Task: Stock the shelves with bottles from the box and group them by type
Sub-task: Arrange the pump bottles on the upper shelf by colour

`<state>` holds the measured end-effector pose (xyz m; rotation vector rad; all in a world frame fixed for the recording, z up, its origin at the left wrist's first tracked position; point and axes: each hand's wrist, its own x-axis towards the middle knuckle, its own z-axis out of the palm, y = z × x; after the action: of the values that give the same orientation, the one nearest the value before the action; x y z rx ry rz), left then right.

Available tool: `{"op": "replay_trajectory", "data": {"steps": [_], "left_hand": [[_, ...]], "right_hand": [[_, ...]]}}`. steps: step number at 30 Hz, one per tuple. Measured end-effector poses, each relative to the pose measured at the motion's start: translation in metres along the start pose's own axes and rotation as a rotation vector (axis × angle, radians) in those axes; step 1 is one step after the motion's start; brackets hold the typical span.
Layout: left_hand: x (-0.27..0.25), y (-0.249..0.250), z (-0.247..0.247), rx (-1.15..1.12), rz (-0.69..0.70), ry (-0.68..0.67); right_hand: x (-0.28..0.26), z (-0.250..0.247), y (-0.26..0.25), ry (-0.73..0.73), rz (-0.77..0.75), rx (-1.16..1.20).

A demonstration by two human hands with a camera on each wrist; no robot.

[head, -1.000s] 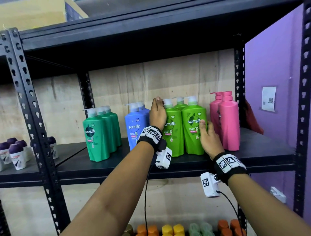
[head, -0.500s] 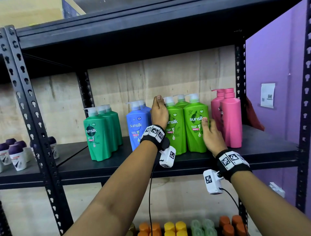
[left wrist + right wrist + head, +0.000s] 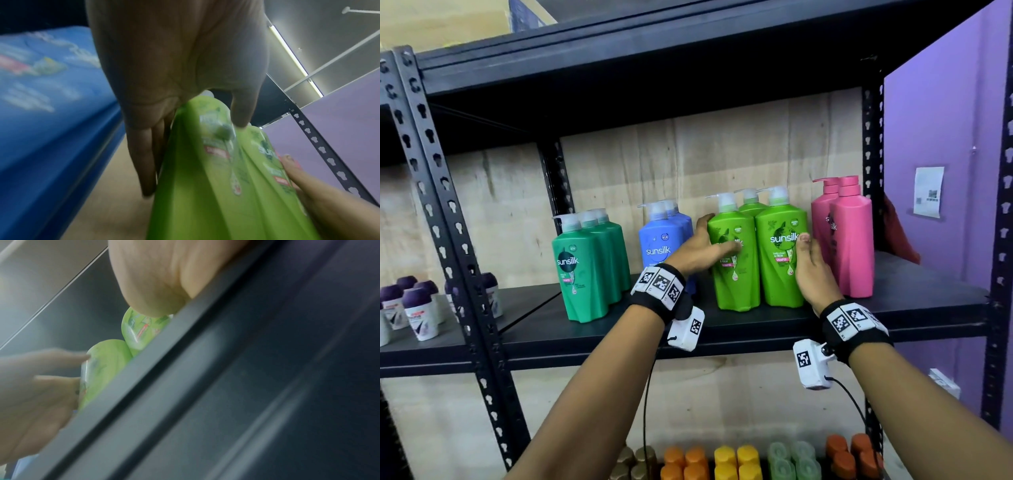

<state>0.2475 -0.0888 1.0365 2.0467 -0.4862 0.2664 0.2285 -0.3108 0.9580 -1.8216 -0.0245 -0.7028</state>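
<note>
Most of this shelf (image 3: pixel 722 329) looks stocked and sorted: three dark green Sunsilk pump bottles (image 3: pixel 580 270) in a row at the left, blue Sunsilk bottles (image 3: pixel 659 240) next, the lime green Sunsilk bottles (image 3: pixel 779 253) in the middle, and pink pump bottles (image 3: pixel 851 240) at the right end. Each colour stands with its own kind, all upright. The box is out of sight, so I can't say how many bottles are left to bring up.

Right now both hands are on the lime green group. The left hand (image 3: pixel 702 248) has its fingers down the left side of the front-left lime bottle (image 3: pixel 734 263) with the thumb across its label, gripping it; the left wrist view shows that plainly. The right hand (image 3: pixel 813 270) lies with straight fingers flat against the right side of the front-right lime bottle, between it and the pink ones, pressing rather than gripping. My read is that the group is being squared up and closed together.

The lime bottles are tall glossy plastic with white pump heads, three visible, two in front touching and one behind. They stand near the shelf's front edge. Below, rows of orange, yellow and pale green caps (image 3: pixel 738 460) show another shelf already filled.
</note>
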Motion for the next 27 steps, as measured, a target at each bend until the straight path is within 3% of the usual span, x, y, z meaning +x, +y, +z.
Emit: {"op": "replay_trajectory", "data": {"steps": [3,12,19,23,27], "left_hand": [[-0.005,-0.003,-0.002,-0.005,-0.015,-0.052],[0.014,0.0,0.025,-0.115,-0.072,-0.033],[0.035,0.012,0.034,0.086,-0.071,-0.064],[0.045,0.02,0.041,0.126,-0.161,-0.279],[0.051,0.021,0.045,0.246,-0.061,-0.208]], "right_hand": [[-0.002,-0.002,-0.003,0.016,0.022,0.013],[-0.004,-0.002,-0.003,0.062,0.036,0.041],[-0.002,0.0,-0.001,0.081,0.034,0.015],[-0.003,-0.001,-0.001,0.094,0.022,0.016],[-0.005,-0.001,-0.001,0.102,0.01,0.01]]}}
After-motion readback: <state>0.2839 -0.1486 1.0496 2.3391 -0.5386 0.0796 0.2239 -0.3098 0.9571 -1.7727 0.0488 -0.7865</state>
